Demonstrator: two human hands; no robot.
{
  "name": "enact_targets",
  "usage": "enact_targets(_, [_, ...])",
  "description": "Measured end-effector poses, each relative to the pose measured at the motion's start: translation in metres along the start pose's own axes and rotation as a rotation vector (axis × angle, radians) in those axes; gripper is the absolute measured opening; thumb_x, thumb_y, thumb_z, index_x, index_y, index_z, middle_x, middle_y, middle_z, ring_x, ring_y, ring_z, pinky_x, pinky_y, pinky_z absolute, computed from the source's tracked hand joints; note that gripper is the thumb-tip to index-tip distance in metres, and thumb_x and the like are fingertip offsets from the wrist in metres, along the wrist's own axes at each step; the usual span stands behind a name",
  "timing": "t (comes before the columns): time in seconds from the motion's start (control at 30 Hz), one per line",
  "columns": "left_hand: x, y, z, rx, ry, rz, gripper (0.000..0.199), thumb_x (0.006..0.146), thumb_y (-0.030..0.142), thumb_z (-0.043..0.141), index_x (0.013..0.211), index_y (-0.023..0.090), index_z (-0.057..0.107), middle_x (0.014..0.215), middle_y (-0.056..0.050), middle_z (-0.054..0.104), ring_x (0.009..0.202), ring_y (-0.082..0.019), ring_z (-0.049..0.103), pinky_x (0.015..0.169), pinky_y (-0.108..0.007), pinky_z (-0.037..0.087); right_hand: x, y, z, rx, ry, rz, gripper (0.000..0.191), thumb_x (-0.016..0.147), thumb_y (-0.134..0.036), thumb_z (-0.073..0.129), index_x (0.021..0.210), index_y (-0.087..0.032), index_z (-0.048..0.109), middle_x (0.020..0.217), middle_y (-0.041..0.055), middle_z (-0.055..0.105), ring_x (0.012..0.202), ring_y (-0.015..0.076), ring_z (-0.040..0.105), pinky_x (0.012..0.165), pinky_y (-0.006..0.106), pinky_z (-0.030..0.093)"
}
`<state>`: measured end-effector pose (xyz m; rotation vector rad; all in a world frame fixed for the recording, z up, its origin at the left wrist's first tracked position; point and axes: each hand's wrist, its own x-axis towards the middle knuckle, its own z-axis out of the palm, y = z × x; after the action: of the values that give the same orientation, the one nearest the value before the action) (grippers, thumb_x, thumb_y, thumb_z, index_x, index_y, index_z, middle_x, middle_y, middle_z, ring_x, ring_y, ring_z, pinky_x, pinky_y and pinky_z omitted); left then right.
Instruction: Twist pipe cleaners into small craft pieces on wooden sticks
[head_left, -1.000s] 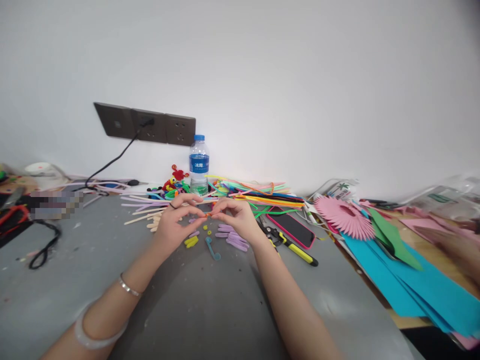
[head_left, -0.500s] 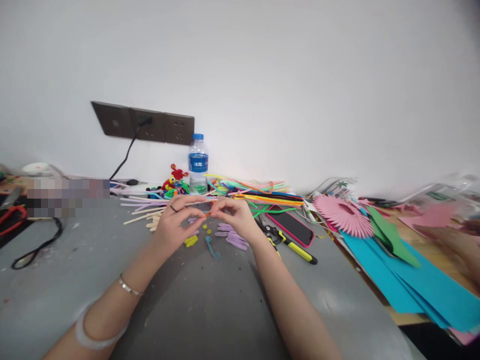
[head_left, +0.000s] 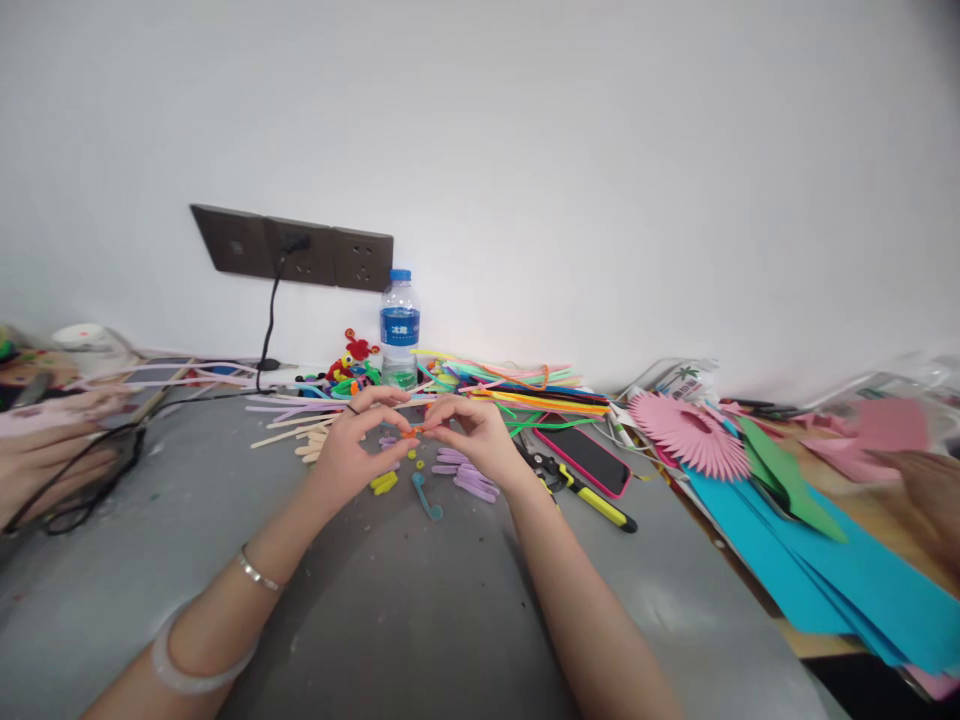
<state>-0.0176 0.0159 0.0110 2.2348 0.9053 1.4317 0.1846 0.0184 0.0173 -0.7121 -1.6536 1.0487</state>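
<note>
My left hand [head_left: 351, 446] and my right hand [head_left: 474, 434] meet over the grey table [head_left: 405, 610], fingertips pinched together on a small orange pipe-cleaner piece [head_left: 412, 432]. Below the hands lie short purple pieces [head_left: 469, 478], yellow bits [head_left: 383, 483] and a teal hooked piece [head_left: 425, 496]. Behind them, a pile of coloured pipe cleaners [head_left: 525, 393] stretches along the wall beside a water bottle [head_left: 398, 330].
Yellow-handled cutters [head_left: 585, 490] and a pink-cased phone [head_left: 589, 458] lie to the right. Further right are a pink paper fan [head_left: 686, 430] and blue and green paper sheets [head_left: 817, 555]. Another person's hand [head_left: 45, 450] holds a black cable at left; another hand [head_left: 934, 490] shows at right.
My hands stay pinched on the orange piece with slight finger shifts. At left, another person's hand has come into view pulling the black cable taut. Pink paper at right has moved.
</note>
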Motion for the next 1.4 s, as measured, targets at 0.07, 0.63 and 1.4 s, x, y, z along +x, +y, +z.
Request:
enact_targets(0.07, [0.0,0.0,0.0,-0.008,-0.019,-0.02,0.007,0.083,0.025,0.072,0.081,0.021,0.067,0.114,-0.007,0.066,0.107,-0.023,0.064,0.097,-0.041,0.052,0.0,-0.002,-0.001,-0.023,-0.008,0.007,0.016,0.08,-0.037,0.078,0.079,-0.021,0.074,0.083,0.0047,0.07,0.084,0.0192,0.064,0.083,0.034,0.05])
enact_targets(0.63, [-0.001,-0.003,-0.004,0.092,-0.036,0.062,0.016,0.087,0.022,0.067,0.071,0.022,0.066,0.118,-0.007,0.068,0.105,-0.023,0.064,0.096,-0.043,0.051,0.001,-0.003,0.014,0.174,0.017,0.327,0.023,0.071,-0.036,0.081,0.072,-0.016,0.069,0.073,0.0014,0.071,0.068,0.0132,0.063,0.07,0.026,0.05])
enact_targets(1.4, [0.001,-0.01,-0.001,-0.256,-0.019,-0.223,0.02,0.08,0.039,0.075,0.074,0.02,0.069,0.128,-0.009,0.062,0.12,-0.026,0.057,0.107,-0.045,0.044,-0.001,0.001,0.004,0.189,-0.014,0.172,0.019,0.075,-0.031,0.082,0.082,-0.019,0.07,0.085,0.0022,0.071,0.079,0.0149,0.065,0.076,0.029,0.051])
